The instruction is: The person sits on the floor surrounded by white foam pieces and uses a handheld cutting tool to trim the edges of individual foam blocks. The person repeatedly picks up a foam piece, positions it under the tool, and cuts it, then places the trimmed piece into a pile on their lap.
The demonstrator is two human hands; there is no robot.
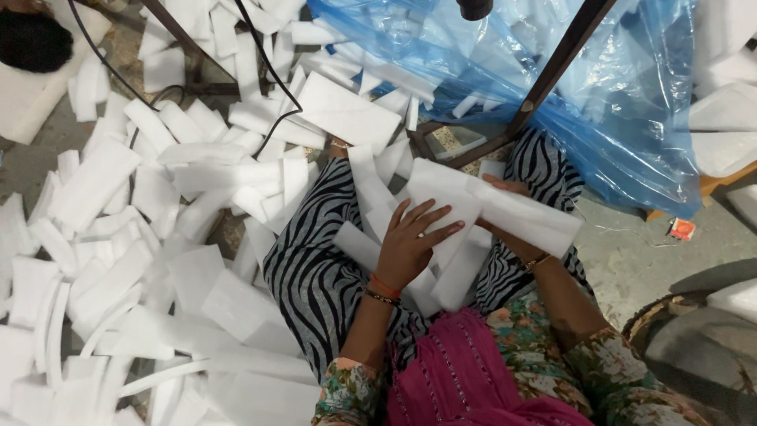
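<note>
I sit on the floor with white foam pieces point(441, 197) stacked on my lap over zebra-striped trousers point(315, 268). My left hand point(410, 241) lies flat on top of the stack, fingers spread, pressing the sheets down. My right hand point(512, 229) is mostly hidden under a long white foam strip point(528, 217) that it grips from beneath at the stack's right side. Bangles show on both wrists.
Several loose white foam strips point(118, 237) cover the floor to my left. A blue plastic bag point(615, 102) full of foam lies ahead on the right. Dark metal legs point(552, 71) and black cables point(268, 71) cross above. Another person's dark hair point(31, 39) shows at top left.
</note>
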